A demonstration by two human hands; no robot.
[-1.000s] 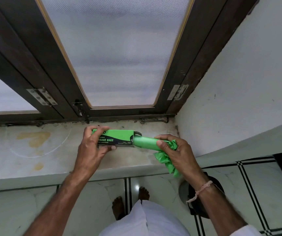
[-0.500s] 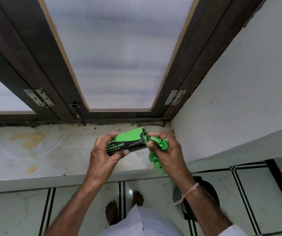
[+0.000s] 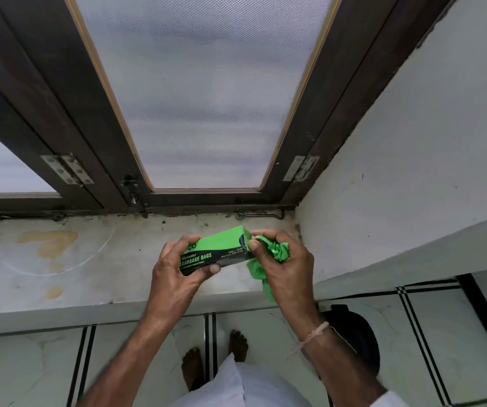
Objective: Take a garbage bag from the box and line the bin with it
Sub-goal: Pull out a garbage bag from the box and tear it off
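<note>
The garbage bag point(image 3: 277, 250) is a crumpled wad of thin green film bunched in the right hand point(image 3: 283, 268) at the open end of the box point(image 3: 217, 250), with a loose tail hanging below the palm toward the floor. Whether the film is fully detached from the contents of the box cannot be told; the thumb and forefinger cover the opening. The right hand is closed on the bag, its fingertips at the flap, apparently to close the box or work the film clear. The left hand point(image 3: 177, 274) is clamped around the box's other end, thumb under the printed face, steadying it level above the stained window ledge point(image 3: 89, 268). The box is held in the air, not resting on the ledge, which gives both hands working room. The dark bin point(image 3: 360, 336) stands on the tiled floor point(image 3: 442, 333) below the right forearm, unlined and within easy reach. Assessment: extraction near complete; lining not yet begun.
</note>
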